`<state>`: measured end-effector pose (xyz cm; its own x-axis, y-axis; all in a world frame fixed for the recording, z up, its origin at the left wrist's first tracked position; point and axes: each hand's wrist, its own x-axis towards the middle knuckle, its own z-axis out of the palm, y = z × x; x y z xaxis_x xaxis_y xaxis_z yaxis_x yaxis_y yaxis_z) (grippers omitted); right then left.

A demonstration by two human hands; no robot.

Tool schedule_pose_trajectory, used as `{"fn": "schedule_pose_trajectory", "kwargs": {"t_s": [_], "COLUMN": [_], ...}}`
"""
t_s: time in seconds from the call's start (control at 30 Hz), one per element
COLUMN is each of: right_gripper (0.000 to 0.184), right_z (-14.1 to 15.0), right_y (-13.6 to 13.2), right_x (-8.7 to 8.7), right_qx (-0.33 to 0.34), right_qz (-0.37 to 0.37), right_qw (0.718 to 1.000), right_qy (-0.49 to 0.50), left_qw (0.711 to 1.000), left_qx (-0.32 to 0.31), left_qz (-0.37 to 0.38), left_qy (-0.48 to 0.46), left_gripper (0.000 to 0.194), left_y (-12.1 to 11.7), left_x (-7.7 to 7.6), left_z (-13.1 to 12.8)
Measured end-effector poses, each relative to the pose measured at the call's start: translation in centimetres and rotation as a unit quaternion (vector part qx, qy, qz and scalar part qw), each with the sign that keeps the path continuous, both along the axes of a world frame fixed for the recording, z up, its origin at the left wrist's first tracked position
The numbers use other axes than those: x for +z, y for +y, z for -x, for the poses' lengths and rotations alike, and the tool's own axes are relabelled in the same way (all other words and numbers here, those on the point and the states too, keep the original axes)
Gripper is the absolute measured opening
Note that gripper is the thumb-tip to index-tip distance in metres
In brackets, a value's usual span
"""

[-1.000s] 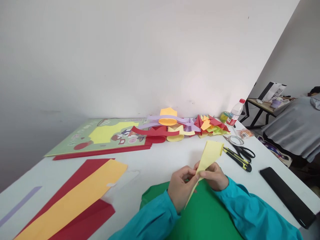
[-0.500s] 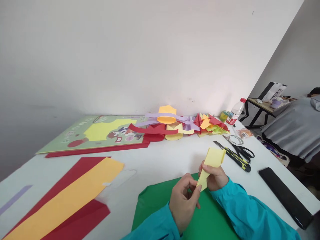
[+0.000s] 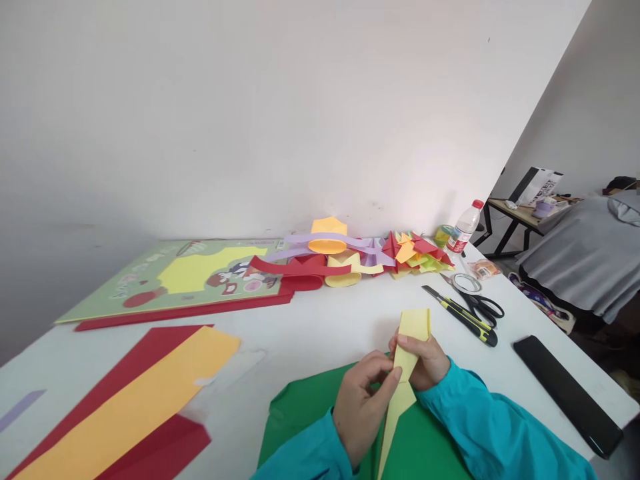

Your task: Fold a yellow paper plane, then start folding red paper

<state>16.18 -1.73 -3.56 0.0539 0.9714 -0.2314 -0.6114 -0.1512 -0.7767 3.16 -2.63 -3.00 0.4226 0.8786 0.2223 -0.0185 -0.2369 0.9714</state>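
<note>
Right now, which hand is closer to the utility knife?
Right. The right hand is left of the utility knife and nearer the camera, not touching it. The left hand is farther left, pinching the pale yellow paper strip.

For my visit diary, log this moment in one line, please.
left hand: pinching pale yellow strip; right hand: gripping it; left side: orange sheet; right side: utility knife, scissors

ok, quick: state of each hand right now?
Left hand: closed, pinching the yellow strip by its edge.
Right hand: closed, holding the same strip higher up.
</note>
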Motion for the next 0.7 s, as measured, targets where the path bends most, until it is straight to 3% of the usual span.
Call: {"fn": "schedule_pose_trajectory", "kwargs": {"t_s": [0.2,0.33,0.4,0.47,0.53,0.6,0.7], "right_gripper": [0.024,0.034,0.039,0.043,0.052,0.060,0.046], "right_z": [-0.7,-2.3,-2.9,-3.1,-2.9,-2.5,-1.9], "right_y": [0.1,1.2,1.5,1.4,0.8,0.0,-1.2], "right_x": [-0.1,0.5,0.7,0.8,1.0,1.3,1.9], "right_qx": [0.018,-0.032,-0.107,-0.182,-0.230,-0.250,-0.231], "right_qz": [-0.017,-0.030,-0.038,-0.089,-0.182,-0.278,-0.374], "right_qw": [0.999,0.997,0.994,0.970,0.906,0.800,0.628], "right_qy": [0.039,0.063,0.000,-0.133,-0.306,-0.470,-0.642], "left_qw": [0.999,0.986,0.959,0.898,0.818,0.752,0.699], "left_qx": [-0.001,0.019,0.042,0.078,0.108,0.112,0.085], "left_qz": [-0.031,-0.142,-0.246,-0.380,-0.482,-0.539,-0.581], "left_qy": [0.017,0.082,0.131,0.207,0.294,0.362,0.408], "left_gripper": [0.027,0.026,0.025,0.025,0.025,0.024,0.022], "left_y": [0.6,1.7,2.6,3.4,3.9,4.1,4.0], "left_x": [0.7,2.1,2.8,3.2,3.3,3.3,3.2], "left_z": [0.4,1.5,2.3,3.1,3.7,3.9,3.8]}}
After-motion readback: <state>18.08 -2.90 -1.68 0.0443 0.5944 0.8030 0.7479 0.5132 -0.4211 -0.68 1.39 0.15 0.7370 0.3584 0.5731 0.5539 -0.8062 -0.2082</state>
